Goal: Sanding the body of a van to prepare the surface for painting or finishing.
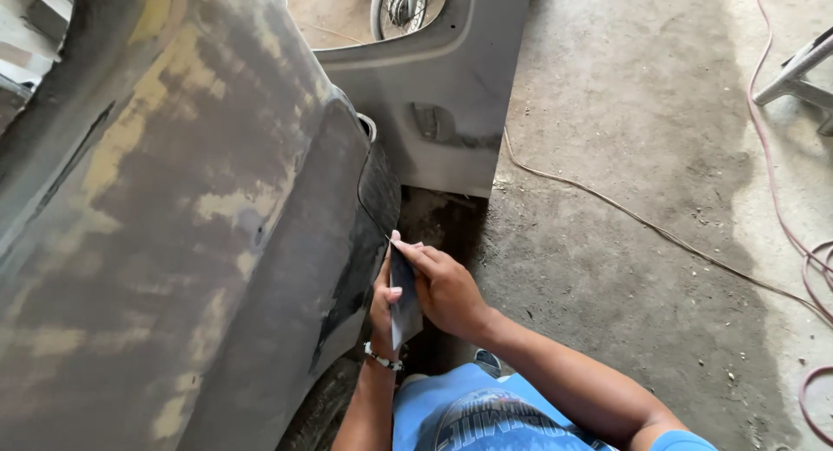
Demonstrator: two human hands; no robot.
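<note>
**Hands and abrasive sheet at the wheel-arch edge of a filled car panel**

Right hand (pixel 447 286): curled over the outer face of a dark grey abrasive sheet (pixel 405 299), fingertips (pixel 401 243) at the sheet's top corner, pressing it toward the panel edge. Grasping, not released.

Left hand (pixel 383 299): behind the same sheet, between it and the bodywork, thumb side up; appears to back the sheet, though its fingers are mostly hidden. A beaded bracelet (pixel 383 358) sits at the wrist.

Abrasive sheet: held upright between both hands, just beside the rear edge of the wheel arch (pixel 369 234), touching or nearly touching it; exact contact cannot be told.

Blue printed shirt (pixel 486 412): lowest in view, under the forearms.

Car body panel (pixel 173 225): fills the left half. Surface is dull grey with wide yellowish filler patches and dark bare zones, all matt. Judgement: broad faces look largely flattened; the arch lip where the hands are looks darker and rougher, so edge work seems to remain. No primer or paint coat visible.

Open car door (pixel 442 95): grey, beyond the hands.

Concrete floor (pixel 625 199): dusty, crossed by a thin cable (pixel 607 199) and a pink hose (pixel 777 199).

White stand legs (pixel 798 74): far right.

Containers: none visible.
</note>
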